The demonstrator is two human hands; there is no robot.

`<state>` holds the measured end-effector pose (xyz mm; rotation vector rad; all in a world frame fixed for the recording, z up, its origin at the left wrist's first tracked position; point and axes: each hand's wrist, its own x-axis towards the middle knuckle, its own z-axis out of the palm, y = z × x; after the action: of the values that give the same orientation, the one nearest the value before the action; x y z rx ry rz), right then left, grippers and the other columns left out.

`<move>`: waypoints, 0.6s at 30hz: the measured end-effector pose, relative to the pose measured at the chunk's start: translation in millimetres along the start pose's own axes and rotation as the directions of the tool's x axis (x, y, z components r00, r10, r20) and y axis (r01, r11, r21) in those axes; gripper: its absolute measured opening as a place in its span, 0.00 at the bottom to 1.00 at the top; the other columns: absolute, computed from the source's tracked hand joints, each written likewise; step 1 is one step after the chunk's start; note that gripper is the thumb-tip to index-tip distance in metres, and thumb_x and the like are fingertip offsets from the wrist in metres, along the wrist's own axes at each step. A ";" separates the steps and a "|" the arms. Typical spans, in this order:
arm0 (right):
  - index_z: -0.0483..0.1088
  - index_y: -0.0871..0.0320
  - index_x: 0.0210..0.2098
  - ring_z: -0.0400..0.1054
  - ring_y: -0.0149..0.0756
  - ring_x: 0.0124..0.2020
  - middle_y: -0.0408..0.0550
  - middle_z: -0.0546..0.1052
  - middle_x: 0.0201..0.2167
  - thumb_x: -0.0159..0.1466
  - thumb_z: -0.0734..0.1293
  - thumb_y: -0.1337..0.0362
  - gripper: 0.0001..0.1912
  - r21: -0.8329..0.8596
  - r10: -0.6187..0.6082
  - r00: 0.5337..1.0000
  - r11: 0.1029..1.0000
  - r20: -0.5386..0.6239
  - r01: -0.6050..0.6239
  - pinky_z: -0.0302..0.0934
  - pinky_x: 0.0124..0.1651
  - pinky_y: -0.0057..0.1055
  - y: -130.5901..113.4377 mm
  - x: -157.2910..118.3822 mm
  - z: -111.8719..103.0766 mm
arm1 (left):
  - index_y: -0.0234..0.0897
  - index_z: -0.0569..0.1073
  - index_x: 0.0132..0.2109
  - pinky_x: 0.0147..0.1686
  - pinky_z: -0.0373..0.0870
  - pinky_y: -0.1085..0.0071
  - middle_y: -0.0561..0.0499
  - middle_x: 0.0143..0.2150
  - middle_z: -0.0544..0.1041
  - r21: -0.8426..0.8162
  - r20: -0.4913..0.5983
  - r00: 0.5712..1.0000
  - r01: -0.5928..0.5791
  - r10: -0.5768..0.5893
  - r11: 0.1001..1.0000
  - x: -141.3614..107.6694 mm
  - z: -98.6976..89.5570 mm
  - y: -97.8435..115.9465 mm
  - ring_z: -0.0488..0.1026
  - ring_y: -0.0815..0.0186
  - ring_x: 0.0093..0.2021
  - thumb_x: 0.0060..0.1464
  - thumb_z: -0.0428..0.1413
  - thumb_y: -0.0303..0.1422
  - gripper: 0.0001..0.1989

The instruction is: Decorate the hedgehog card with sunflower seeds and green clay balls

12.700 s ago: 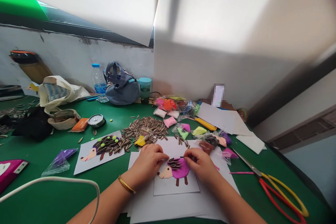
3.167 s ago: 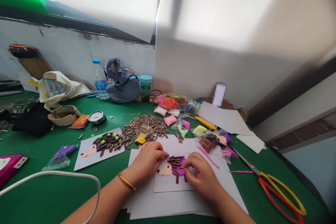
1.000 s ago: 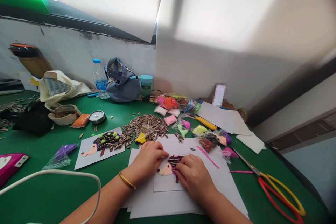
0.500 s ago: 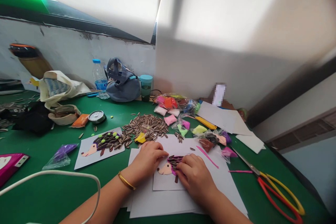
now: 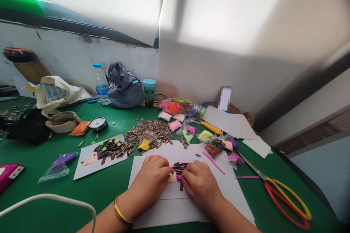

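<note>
A small white card carries a hedgehog (image 5: 180, 168) with a peach clay face, a purple clay body and sunflower seeds set as spines. My left hand (image 5: 151, 176) rests on the card at its left, fingers bent together beside the face and partly covering it. Over the hedgehog's rear, my right hand (image 5: 201, 182) has thumb and fingers pinched at the body; whatever is between them is hidden. White paper sheets (image 5: 175, 213) lie under the card. A heap of sunflower seeds (image 5: 155, 131) sits just beyond my hands.
Left stands another hedgehog card (image 5: 90, 164) with green dots. Bags of coloured clay (image 5: 212, 150) lie behind the sheets. Open scissors (image 5: 284, 200) and a pink clay strip (image 5: 214, 164) are at right. A white cable (image 5: 49, 196) crosses the lower left.
My left hand has shifted right and nearer, now covering more of the hedgehog's face. My right hand stays at the body. The whole view has slid slightly left.
</note>
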<state>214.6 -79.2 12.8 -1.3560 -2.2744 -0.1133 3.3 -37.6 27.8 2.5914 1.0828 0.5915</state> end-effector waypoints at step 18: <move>0.72 0.57 0.29 0.60 0.35 0.34 0.45 0.72 0.31 0.62 0.67 0.69 0.05 0.089 0.019 0.999 0.996 0.050 -0.023 0.50 0.39 0.34 6.9 -4.8 3.9 | 0.41 0.75 0.33 0.40 0.56 0.63 0.53 0.32 0.72 0.065 -0.082 0.993 -0.083 0.089 0.994 8.1 33.6 11.8 0.65 0.63 0.37 0.59 0.59 0.32 0.06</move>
<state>220.9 -78.4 6.1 -1.3498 -2.2760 0.0290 31.4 -42.8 5.1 2.6995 1.0342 0.7046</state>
